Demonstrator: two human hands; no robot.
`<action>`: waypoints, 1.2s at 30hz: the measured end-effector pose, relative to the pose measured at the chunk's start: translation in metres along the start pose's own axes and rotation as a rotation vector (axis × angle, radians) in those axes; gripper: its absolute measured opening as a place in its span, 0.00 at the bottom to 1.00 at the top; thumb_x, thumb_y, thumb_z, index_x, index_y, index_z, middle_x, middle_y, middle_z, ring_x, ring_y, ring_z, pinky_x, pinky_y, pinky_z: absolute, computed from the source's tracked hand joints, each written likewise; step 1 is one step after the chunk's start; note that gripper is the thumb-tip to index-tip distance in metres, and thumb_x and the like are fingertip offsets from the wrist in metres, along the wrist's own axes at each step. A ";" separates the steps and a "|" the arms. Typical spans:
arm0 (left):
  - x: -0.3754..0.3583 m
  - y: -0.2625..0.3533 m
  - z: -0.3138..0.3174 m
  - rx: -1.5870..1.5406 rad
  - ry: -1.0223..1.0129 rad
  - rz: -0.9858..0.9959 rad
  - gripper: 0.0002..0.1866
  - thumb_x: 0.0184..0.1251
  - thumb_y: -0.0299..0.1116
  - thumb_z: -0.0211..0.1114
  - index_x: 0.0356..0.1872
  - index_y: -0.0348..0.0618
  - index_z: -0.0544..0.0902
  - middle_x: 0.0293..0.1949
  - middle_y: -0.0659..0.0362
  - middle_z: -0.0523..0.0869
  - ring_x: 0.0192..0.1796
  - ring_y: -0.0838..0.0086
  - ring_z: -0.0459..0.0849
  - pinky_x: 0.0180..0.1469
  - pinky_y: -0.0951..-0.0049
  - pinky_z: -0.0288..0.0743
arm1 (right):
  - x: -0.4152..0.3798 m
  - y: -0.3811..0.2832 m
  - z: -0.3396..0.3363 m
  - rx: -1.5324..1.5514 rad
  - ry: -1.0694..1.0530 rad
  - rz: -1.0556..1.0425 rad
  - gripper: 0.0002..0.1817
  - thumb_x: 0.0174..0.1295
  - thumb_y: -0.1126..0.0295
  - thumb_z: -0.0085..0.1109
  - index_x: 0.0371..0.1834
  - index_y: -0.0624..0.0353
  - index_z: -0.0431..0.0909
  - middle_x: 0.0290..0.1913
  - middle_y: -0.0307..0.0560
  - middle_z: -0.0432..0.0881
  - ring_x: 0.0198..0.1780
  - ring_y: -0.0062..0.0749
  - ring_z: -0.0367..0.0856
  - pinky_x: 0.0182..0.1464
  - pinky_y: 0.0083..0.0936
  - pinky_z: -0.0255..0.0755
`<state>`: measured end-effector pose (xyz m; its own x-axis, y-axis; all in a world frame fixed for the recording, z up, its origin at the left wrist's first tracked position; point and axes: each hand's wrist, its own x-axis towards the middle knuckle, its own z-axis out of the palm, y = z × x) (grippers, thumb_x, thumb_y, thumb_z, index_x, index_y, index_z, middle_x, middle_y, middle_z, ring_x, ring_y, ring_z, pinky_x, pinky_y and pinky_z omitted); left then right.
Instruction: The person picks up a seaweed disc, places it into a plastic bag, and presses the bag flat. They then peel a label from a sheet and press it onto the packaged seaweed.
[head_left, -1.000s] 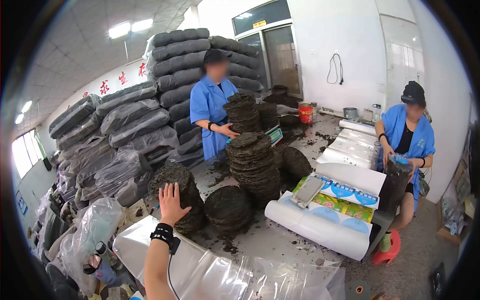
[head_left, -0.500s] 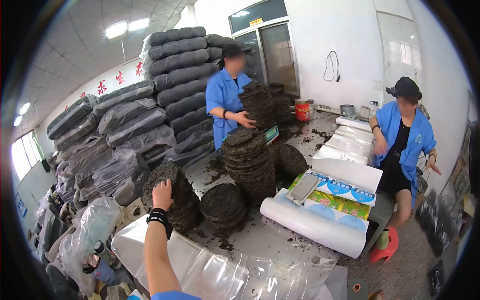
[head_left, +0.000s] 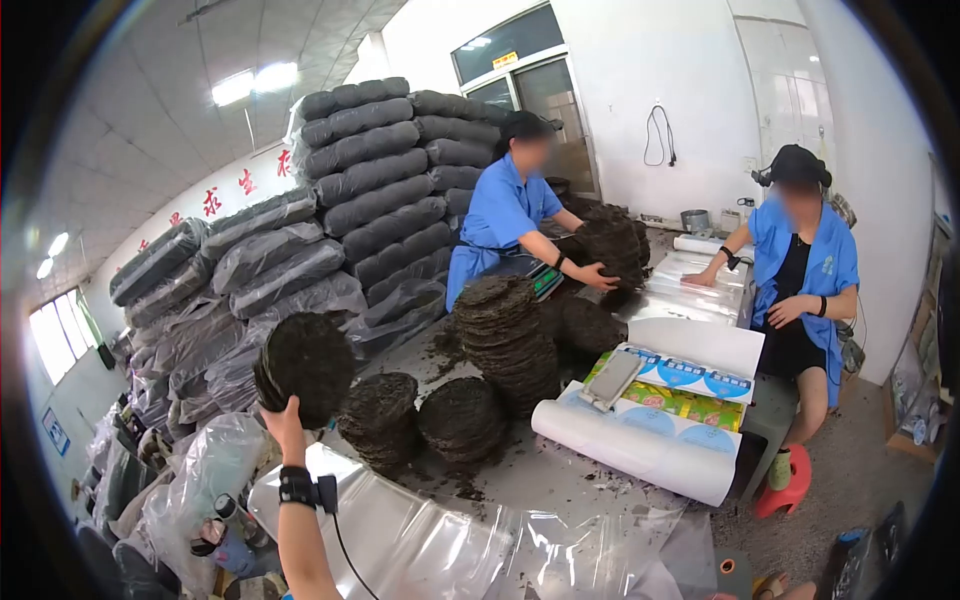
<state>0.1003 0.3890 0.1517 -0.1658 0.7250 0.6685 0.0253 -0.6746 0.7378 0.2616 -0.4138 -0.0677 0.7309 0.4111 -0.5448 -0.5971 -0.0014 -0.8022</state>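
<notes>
My left hand [head_left: 284, 425], with a black band and a small wired device at the wrist, grips the lower edge of a bundle of dark round dried seaweed cakes [head_left: 308, 368]. The bundle is tilted up with its round face towards me, and my fingers behind it are partly hidden. To its right on the table [head_left: 400, 345] stand a short stack of cakes [head_left: 378, 420], a low stack [head_left: 462, 418] and a taller stack [head_left: 505, 345]. My right hand is outside the picture.
Clear plastic film [head_left: 420, 530] covers the near table edge. A white printed roll [head_left: 640, 450] lies right. One co-worker [head_left: 505, 205] holds a seaweed stack [head_left: 612, 250] beside a scale [head_left: 547, 280]; another [head_left: 800, 250] touches film. Bagged bundles [head_left: 370, 190] are piled left; a red stool [head_left: 785, 480] stands right.
My left hand has lifted a bundle off the left stack and tilted it up leftwards. The co-worker behind has moved a stack to the right. The other co-worker's hand now rests on the film.
</notes>
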 end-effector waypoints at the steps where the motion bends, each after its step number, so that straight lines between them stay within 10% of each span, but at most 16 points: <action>1: -0.014 -0.003 -0.015 -0.218 -0.111 -0.241 0.28 0.56 0.33 0.66 0.58 0.32 0.70 0.55 0.46 0.80 0.52 0.56 0.82 0.55 0.57 0.75 | 0.007 -0.008 -0.004 -0.064 -0.004 -0.042 0.07 0.67 0.70 0.58 0.39 0.64 0.78 0.33 0.44 0.81 0.30 0.28 0.80 0.34 0.24 0.75; 8: -0.279 0.037 -0.016 -0.974 -0.972 -1.186 0.32 0.58 0.37 0.66 0.65 0.40 0.71 0.63 0.55 0.77 0.65 0.60 0.74 0.68 0.54 0.66 | 0.050 -0.060 0.007 -0.219 -0.099 -0.275 0.09 0.67 0.70 0.55 0.40 0.66 0.79 0.37 0.47 0.84 0.37 0.31 0.84 0.42 0.27 0.79; 12: -0.391 0.002 -0.005 -0.652 -1.270 -1.507 0.33 0.55 0.38 0.67 0.64 0.41 0.71 0.62 0.54 0.77 0.63 0.59 0.75 0.66 0.55 0.67 | 0.111 -0.096 0.066 -0.481 -0.175 -0.259 0.10 0.68 0.68 0.55 0.37 0.65 0.79 0.32 0.43 0.83 0.33 0.28 0.83 0.37 0.24 0.77; 15: -0.387 0.013 -0.002 -0.563 -1.420 -1.484 0.35 0.56 0.42 0.65 0.66 0.41 0.69 0.65 0.53 0.74 0.65 0.58 0.73 0.67 0.50 0.65 | 0.167 -0.088 0.114 -0.760 -0.056 -0.498 0.13 0.55 0.67 0.56 0.28 0.70 0.81 0.24 0.55 0.82 0.26 0.36 0.82 0.31 0.32 0.73; 20: -0.339 0.067 0.011 -0.628 -1.459 -1.544 0.38 0.61 0.51 0.60 0.70 0.42 0.65 0.69 0.52 0.68 0.69 0.54 0.67 0.65 0.38 0.62 | 0.190 -0.088 0.167 -0.761 -0.003 -0.298 0.16 0.58 0.65 0.52 0.34 0.70 0.82 0.31 0.60 0.84 0.35 0.47 0.85 0.39 0.39 0.76; 23: -0.346 0.078 0.028 -0.527 -1.366 -1.614 0.36 0.64 0.51 0.61 0.69 0.42 0.66 0.67 0.52 0.71 0.68 0.55 0.69 0.64 0.41 0.65 | 0.196 -0.077 0.182 -1.037 0.020 -0.642 0.15 0.59 0.67 0.50 0.31 0.70 0.80 0.32 0.65 0.83 0.36 0.58 0.83 0.40 0.45 0.75; 29: -0.369 0.080 0.042 -0.412 -1.300 -1.371 0.30 0.61 0.28 0.67 0.65 0.37 0.69 0.59 0.51 0.78 0.59 0.60 0.79 0.63 0.56 0.74 | 0.161 -0.067 0.196 -0.903 0.065 -0.764 0.13 0.62 0.68 0.46 0.34 0.70 0.74 0.32 0.70 0.80 0.37 0.68 0.78 0.41 0.54 0.71; 36: -0.419 0.075 0.034 -0.493 -1.197 -1.421 0.31 0.58 0.25 0.69 0.64 0.40 0.70 0.57 0.53 0.79 0.58 0.61 0.79 0.61 0.59 0.75 | 0.140 -0.078 0.168 -0.870 0.072 -0.683 0.13 0.62 0.67 0.47 0.35 0.68 0.74 0.34 0.69 0.80 0.38 0.66 0.78 0.42 0.53 0.71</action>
<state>0.2054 0.0397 -0.0697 0.8579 0.2552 -0.4460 0.2261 0.5920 0.7736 0.3545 -0.2028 -0.0400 0.8523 0.5157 0.0871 0.3541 -0.4464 -0.8218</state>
